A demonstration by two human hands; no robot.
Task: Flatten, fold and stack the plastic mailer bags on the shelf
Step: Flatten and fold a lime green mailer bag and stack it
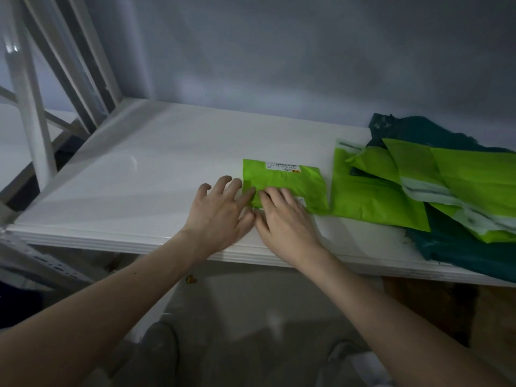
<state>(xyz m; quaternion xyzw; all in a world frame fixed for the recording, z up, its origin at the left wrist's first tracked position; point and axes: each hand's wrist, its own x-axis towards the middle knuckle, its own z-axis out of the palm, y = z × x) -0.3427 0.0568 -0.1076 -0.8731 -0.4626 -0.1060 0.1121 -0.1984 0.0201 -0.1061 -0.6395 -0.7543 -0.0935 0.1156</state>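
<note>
Near the front edge of the shelf (139,174), the folded green mailer (284,185) lies flat under the right hand (282,216), fingers spread to hold the crease, while the left hand (220,210), also spread, steadies its left edge.

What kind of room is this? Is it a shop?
Probably a storeroom or packing area, not clearly a shop. There is a plain white metal shelf against a bare wall, a folded green mailer bag with a shipping label under the person's hands, and a loose pile of green mailer bags waiting beside it.
</note>
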